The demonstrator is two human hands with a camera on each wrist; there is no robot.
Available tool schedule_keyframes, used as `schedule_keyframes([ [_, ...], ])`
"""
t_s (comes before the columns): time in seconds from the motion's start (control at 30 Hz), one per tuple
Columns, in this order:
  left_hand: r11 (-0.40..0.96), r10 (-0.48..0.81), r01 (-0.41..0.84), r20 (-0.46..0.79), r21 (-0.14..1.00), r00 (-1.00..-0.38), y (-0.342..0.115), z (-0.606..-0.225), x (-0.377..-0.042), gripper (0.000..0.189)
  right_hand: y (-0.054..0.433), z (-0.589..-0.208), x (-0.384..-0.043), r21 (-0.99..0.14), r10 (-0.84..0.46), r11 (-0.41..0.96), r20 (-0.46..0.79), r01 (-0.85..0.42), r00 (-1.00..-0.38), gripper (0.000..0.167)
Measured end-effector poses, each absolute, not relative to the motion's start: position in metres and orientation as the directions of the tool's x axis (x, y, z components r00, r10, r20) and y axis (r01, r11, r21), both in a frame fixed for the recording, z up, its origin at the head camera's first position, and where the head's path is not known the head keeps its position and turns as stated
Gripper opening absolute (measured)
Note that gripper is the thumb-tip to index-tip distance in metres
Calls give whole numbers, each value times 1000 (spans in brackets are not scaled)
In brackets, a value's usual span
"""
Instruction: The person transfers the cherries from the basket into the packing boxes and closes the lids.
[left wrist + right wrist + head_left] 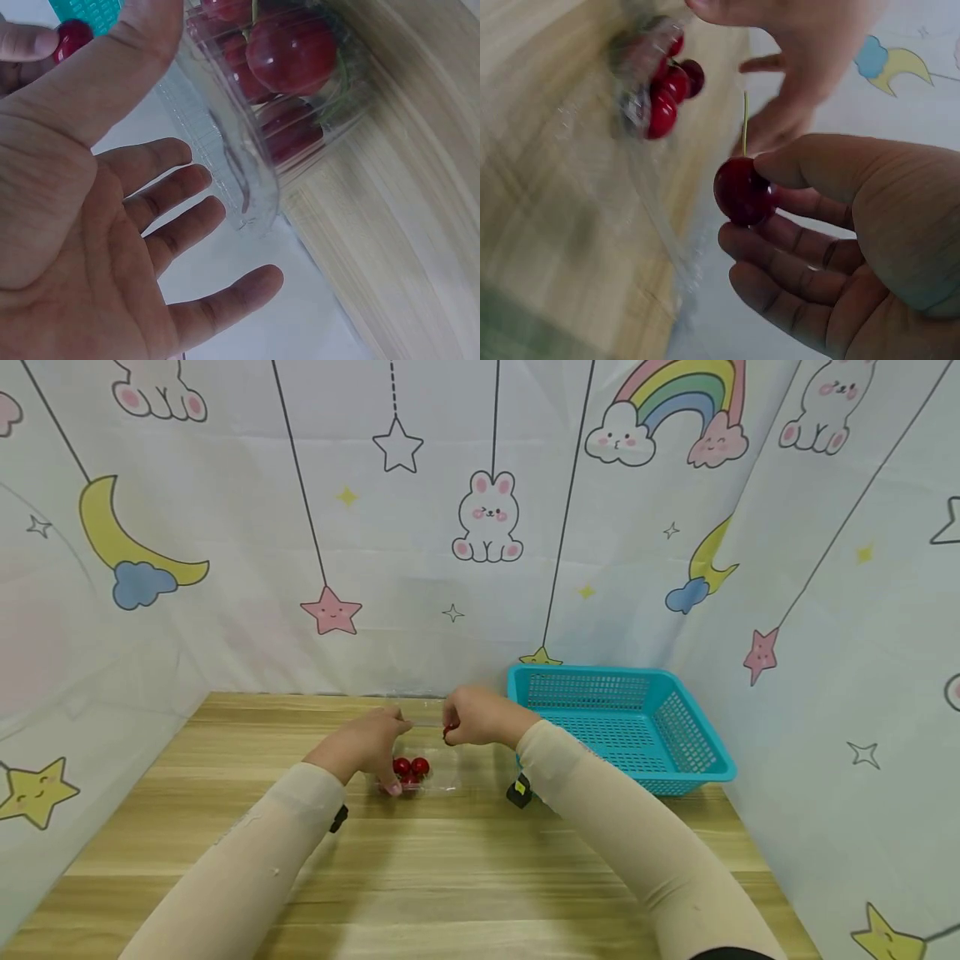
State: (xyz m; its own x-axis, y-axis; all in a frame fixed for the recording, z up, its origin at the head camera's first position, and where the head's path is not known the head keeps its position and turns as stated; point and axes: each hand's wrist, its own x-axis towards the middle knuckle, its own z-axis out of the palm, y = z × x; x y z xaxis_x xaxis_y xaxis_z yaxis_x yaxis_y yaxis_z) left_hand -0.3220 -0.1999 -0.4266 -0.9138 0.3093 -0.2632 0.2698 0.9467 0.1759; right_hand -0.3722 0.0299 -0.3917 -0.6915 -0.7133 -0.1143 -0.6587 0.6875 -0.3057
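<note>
Two sleeved arms (258, 847) angle inward to a clear box (444, 768). The left hand (366, 745) straddles it, fingers spread; the right hand (483, 717) pinches one stemmed cherry (742, 193) near the box's far right corner, other cherries (420, 766) lying inside.

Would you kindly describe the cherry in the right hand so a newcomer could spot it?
On the wooden table stands a turquoise basket; in the head view, the right hand is just left of it. That hand pinches the cherry, dark red with a green stem, while the other cherries sit in the clear box.
</note>
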Motion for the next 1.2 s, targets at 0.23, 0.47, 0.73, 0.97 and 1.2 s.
schedule_keyframes([
  [0.23,945,312,269,-274,185,-910,-199,-425,-321,121,11,-415,-362,-289,-774,632,-192,-719,-603,7],
  [0.47,944,315,275,-260,182,-913,-201,-424,-321,121,2,-430,-362,-286,-795,606,-206,-742,-570,8],
  [0.73,946,309,267,-267,182,-913,-200,-426,-321,121,0,-434,-363,-275,-801,598,-215,-753,-558,5],
  [0.97,949,302,260,-271,179,-914,-199,-425,-321,121,15,-414,-365,-321,-775,631,-211,-706,-596,8],
  [1.2,949,301,258,-270,182,-915,-198,-424,-318,120,54,-387,-376,-385,-736,666,-196,-639,-648,11],
])
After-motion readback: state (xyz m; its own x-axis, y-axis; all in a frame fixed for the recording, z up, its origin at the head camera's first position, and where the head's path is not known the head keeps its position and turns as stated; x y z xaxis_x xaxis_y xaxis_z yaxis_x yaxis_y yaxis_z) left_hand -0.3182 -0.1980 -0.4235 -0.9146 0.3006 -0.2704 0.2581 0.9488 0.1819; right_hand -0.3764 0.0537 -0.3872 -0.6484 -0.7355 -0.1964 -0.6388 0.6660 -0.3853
